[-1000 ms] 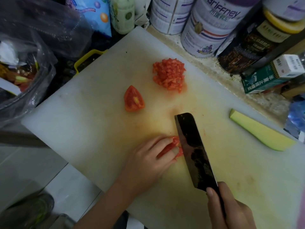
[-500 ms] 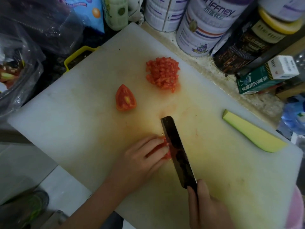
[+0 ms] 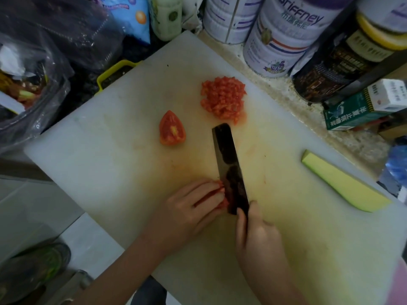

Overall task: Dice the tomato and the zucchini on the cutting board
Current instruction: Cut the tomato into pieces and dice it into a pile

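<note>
Count as I find it: one cutting board (image 3: 114,155), one knife (image 3: 229,164), and my two hands, left hand (image 3: 189,212) and right hand (image 3: 259,241).

Tomato, three lots:
- one tomato wedge (image 3: 171,128) at centre frame
- one diced pile (image 3: 223,96) above it
- one tomato piece (image 3: 224,203) under my left fingers

Zucchini: one zucchini strip (image 3: 343,186), right of frame.

Along the top edge: two white tins, left tin (image 3: 229,20) and right tin (image 3: 282,40), and one green box (image 3: 352,111).

on the speckled beige desk (image 3: 352,142) — a white cutting board (image 3: 110,161) set askew; behind it a white tin (image 3: 226,20), a larger purple-trimmed tin (image 3: 284,38), a dark yellow-lidded jar (image 3: 343,62), then a green-and-white box (image 3: 363,106) lying flat.
</note>
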`<state>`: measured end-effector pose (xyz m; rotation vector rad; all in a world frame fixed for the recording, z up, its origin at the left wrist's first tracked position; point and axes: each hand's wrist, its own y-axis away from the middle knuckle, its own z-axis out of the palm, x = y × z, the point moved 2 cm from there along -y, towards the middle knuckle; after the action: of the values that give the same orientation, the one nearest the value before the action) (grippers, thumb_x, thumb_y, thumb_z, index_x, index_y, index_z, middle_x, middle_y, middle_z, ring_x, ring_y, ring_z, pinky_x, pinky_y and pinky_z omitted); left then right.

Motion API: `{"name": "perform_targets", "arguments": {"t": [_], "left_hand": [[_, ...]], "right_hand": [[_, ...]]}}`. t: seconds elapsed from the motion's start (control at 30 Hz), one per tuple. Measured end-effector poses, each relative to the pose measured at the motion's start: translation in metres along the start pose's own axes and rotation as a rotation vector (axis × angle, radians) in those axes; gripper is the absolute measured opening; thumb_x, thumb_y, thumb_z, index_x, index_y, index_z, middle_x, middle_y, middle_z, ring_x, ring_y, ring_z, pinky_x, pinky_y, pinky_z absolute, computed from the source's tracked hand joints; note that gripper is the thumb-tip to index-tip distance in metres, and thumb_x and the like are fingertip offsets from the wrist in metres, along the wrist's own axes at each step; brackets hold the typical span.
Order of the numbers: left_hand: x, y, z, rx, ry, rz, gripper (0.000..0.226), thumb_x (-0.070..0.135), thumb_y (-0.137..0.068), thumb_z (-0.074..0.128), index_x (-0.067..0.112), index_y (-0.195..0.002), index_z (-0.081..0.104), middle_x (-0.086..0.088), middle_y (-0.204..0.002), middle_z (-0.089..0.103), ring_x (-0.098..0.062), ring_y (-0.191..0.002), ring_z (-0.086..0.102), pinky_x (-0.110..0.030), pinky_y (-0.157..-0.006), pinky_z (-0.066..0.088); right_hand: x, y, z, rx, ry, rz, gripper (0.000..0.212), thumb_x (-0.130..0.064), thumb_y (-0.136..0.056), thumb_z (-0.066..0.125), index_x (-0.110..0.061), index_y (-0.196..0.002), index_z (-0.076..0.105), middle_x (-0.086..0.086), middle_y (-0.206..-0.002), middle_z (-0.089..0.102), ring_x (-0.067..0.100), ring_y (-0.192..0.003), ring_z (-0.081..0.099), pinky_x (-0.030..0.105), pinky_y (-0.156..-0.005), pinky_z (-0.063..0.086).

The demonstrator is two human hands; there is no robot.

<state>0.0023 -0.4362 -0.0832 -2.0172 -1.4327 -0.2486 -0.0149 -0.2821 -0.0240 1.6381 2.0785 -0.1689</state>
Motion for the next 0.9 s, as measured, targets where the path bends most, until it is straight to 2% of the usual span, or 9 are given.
{"name": "perform_targets", "arguments": {"t": [0.1,0.17,0.23,0.33,0.47,0.53,0.63,0.73,0.9], "left_hand": [[-0.001,0.0,0.0,0.015,0.006,-0.001,0.029,0.028,-0.094,0.064,0.008,-0.115,0.07,-0.01,-0.121,0.066,-0.021,-0.117,0.059,-0.03,-0.106,0.044],[-0.001,0.0,0.0,0.021,0.005,-0.003,0.03,0.028,-0.093,0.065,0.008,-0.116,0.07,-0.01,-0.121,0.066,-0.022,-0.117,0.058,-0.031,-0.105,0.045],[0.0,0.0,0.001,0.022,0.008,0.003,0.03,0.027,-0.093,0.066,0.007,-0.116,0.07,-0.01,-0.121,0.066,-0.022,-0.117,0.059,-0.032,-0.104,0.046],[-0.002,0.0,0.001,0.021,0.013,0.005,0.031,0.026,-0.093,0.066,0.007,-0.117,0.069,-0.01,-0.121,0.066,-0.023,-0.117,0.058,-0.034,-0.103,0.047],[0.0,0.001,0.001,0.036,0.01,0.007,0.031,0.027,-0.094,0.064,0.006,-0.116,0.07,-0.01,-0.12,0.067,-0.023,-0.115,0.06,-0.036,-0.1,0.049],[-0.001,0.0,-0.001,0.033,0.025,0.009,0.032,0.028,-0.093,0.065,0.005,-0.115,0.07,-0.009,-0.12,0.067,-0.023,-0.114,0.06,-0.035,-0.1,0.048],[-0.005,0.0,-0.003,0.02,0.064,-0.033,0.034,0.03,-0.093,0.066,0.005,-0.117,0.069,-0.008,-0.123,0.064,-0.023,-0.115,0.06,-0.034,-0.102,0.047],[-0.003,0.001,-0.004,0.025,0.076,-0.055,0.036,0.031,-0.093,0.066,0.007,-0.12,0.067,-0.008,-0.126,0.063,-0.022,-0.116,0.059,-0.036,-0.1,0.048],[-0.001,0.002,-0.008,0.109,0.088,-0.05,0.034,0.03,-0.092,0.066,0.016,-0.122,0.06,-0.007,-0.123,0.064,-0.017,-0.115,0.059,-0.032,-0.099,0.049]], "right_hand": [[0.014,0.032,0.002,-0.073,-0.05,0.037,0.021,-0.03,-0.091,0.044,-0.011,-0.1,0.046,-0.006,-0.038,0.034,0.014,-0.023,0.037,0.012,-0.032,0.011],[0.022,0.041,0.0,-0.035,-0.037,0.032,0.014,-0.02,-0.088,0.057,-0.011,-0.096,0.05,-0.012,-0.042,0.026,0.014,-0.023,0.034,0.011,-0.031,0.008],[0.025,0.034,-0.003,0.022,0.016,0.022,0.009,-0.013,-0.089,0.059,-0.005,-0.093,0.057,-0.01,-0.04,0.028,0.014,-0.023,0.03,0.02,-0.03,0.012],[0.009,0.002,-0.006,-0.027,-0.002,0.04,0.012,-0.024,-0.098,0.047,-0.012,-0.098,0.049,-0.005,-0.047,0.04,0.012,-0.034,0.037,0.03,-0.042,0.027],[0.002,-0.017,-0.013,0.011,-0.15,-0.018,0.024,-0.037,-0.099,0.034,-0.019,-0.11,0.044,-0.001,-0.064,0.045,0.011,-0.053,0.041,0.03,-0.055,0.025],[0.005,-0.013,-0.023,0.016,-0.241,0.022,0.023,-0.044,-0.095,0.032,-0.026,-0.102,0.044,0.002,-0.065,0.05,0.015,-0.056,0.047,0.032,-0.054,0.033],[0.016,0.001,-0.033,0.026,-0.331,0.043,0.021,-0.058,-0.088,0.031,-0.038,-0.084,0.038,0.003,-0.057,0.051,0.019,-0.055,0.051,0.027,-0.05,0.035],[0.026,0.017,-0.032,0.037,-0.28,0.021,0.026,-0.066,-0.087,0.027,-0.041,-0.084,0.036,0.0,-0.053,0.049,0.019,-0.051,0.051,0.027,-0.049,0.036],[0.026,0.032,-0.023,0.086,-0.25,-0.036,0.022,-0.056,-0.086,0.033,-0.035,-0.086,0.038,-0.007,-0.044,0.043,0.009,-0.04,0.046,0.01,-0.041,0.026]]}}
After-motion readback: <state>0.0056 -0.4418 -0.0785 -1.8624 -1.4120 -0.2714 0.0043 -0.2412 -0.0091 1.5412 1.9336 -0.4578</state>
